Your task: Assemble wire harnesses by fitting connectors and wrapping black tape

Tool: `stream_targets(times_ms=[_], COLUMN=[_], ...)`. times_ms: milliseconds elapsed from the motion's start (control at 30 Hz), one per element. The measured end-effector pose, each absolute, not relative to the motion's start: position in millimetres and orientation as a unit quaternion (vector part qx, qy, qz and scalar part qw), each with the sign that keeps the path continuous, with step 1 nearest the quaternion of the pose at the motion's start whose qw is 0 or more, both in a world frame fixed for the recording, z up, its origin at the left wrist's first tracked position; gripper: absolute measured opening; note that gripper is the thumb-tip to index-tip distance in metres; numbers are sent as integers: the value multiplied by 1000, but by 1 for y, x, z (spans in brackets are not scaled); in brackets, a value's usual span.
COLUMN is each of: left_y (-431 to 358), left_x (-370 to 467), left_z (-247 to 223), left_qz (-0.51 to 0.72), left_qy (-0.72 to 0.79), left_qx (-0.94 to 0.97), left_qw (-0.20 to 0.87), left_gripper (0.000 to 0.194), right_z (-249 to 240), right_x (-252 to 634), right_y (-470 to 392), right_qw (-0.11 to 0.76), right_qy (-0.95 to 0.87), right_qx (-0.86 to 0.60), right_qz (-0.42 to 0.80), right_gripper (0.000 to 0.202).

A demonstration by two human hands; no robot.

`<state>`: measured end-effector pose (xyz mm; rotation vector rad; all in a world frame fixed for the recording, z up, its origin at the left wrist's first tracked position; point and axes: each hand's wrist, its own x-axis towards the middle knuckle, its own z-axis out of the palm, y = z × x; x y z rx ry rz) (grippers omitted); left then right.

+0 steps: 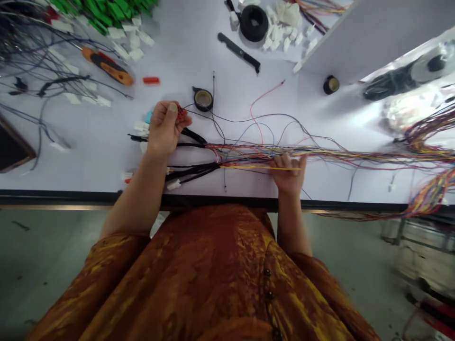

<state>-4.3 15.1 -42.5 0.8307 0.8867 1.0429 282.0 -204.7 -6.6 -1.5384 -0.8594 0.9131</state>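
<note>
My left hand (164, 125) is closed on a red connector (181, 113), gripped between thumb and fingers, with a thin dark wire leading away from it. Below and beside that hand run black-taped branches (194, 168) of a wire harness, some ending in white connectors (174, 184). The loose coloured wires (245, 154) of the harness stretch to the right across the table. My right hand (288, 175) is at these wires with its fingers curled, and a yellow wire (256, 167) passes across them. Exactly which strands it grips is hidden.
A black tape roll (204, 100) lies just beyond the harness. Farther back are a knife (239, 52), a larger black roll (253, 23) and white connectors (284, 28). An orange-handled screwdriver (106, 65) and green connectors (103, 12) lie at left. A raised panel (330, 42) stands at right.
</note>
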Motion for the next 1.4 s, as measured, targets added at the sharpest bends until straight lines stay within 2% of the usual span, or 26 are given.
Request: stream_targets(times_ms=[100,167,333,433,500,600,733,933,1400], left_y=[15,14,11,9,8,8,7,5,4], left_x=[-5,-5,-4,-5,-5,-6,-5,-2,-1], left_z=[-42,-40,-35,-35,-35,-34,-30,-26,-28], left_qz=[468,467,490,492,486,476,475,484,476], left_qy=[388,384,372,367,369,376,382,368,383], left_qx=[376,372,355,353,351,344,317,305,337], left_qw=[699,705,704,705,710,717,727,733,716], left_gripper=[11,14,14,13,15,19,18,19,25], right_z=[6,28,119,151,145,103,46,25,14], right_x=[314,331,316,270,234,185,147,142,140], right_y=[-221,-221,-170,-121,-91,-61,-52,-49,-47], right_qw=[652,663,724,720,651,499,395,380,302], right_qy=[-280,-259,-243,-343,-443,-569,-648,-644,-641], right_qx=[-623,-622,-588,-530,-510,-509,-565,-627,-676], right_qz=[329,326,267,288,346,410,323,219,203], right_gripper=[72,69,30,25,27,12,14,15,21])
